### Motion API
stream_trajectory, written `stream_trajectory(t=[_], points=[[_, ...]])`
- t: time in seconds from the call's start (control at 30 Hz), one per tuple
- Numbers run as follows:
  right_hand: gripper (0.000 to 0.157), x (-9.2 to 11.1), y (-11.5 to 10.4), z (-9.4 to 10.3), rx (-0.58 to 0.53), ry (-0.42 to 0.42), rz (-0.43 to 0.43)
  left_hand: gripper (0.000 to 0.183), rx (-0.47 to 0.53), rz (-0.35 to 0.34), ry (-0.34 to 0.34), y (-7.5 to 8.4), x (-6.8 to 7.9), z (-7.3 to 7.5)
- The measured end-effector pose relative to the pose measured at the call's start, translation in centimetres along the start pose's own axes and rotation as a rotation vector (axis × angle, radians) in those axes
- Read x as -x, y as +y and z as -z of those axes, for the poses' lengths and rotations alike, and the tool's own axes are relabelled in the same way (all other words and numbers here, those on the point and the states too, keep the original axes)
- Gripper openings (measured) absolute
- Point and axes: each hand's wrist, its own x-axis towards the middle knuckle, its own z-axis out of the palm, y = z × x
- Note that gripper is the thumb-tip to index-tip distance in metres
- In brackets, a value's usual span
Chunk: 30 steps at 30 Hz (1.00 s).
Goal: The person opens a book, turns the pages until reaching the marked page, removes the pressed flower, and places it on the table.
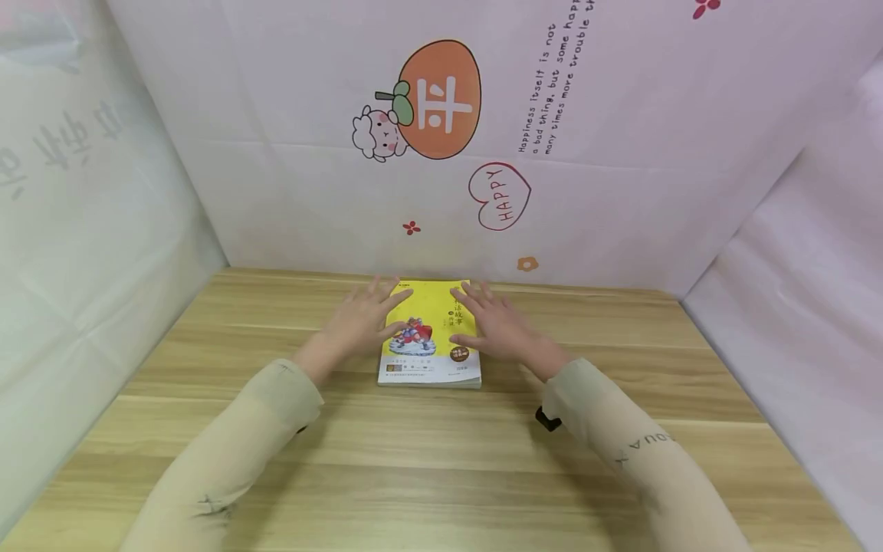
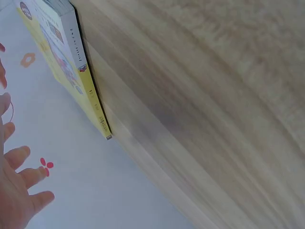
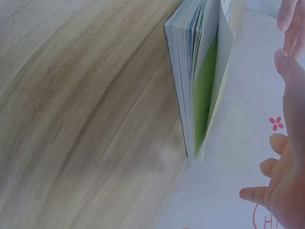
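Note:
A yellow and white paperback book [image 1: 431, 330] with a red-clad cartoon figure on its cover lies near the table's back edge. My left hand [image 1: 359, 318] hovers over its left side, fingers spread. Over the right side is my right hand [image 1: 500, 322], fingers likewise straight and apart. The left wrist view shows the spine of the book [image 2: 90, 93] flat on the wood, with the left hand [image 2: 19, 186] raised away from it. In the right wrist view the cover and top pages of the book [image 3: 190, 81] stand slightly parted, and the right hand [image 3: 286, 167] is apart from them.
The wooden table [image 1: 428, 475] stretches towards me in front of the book. A white printed cloth [image 1: 310, 192] with an orange fruit drawing hangs right behind the table's back edge. More pale cloth hangs at the left [image 1: 90, 253] and right [image 1: 793, 307].

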Motion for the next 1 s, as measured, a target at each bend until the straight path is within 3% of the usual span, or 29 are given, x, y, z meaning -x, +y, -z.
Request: stream_trajectory(t=[0.53, 1.0], points=[[0.085, 1.1, -1.6, -0.1, 0.042, -0.059, 0.081, 0.055, 0.001, -0.095, 0.064, 0.7, 1.2, 0.5], [0.075, 2.0, -2.2, -0.2, 0.027, -0.097, 0.1, 0.037, 0.059, -0.088, -0.02, 1.0, 1.4, 0.3]])
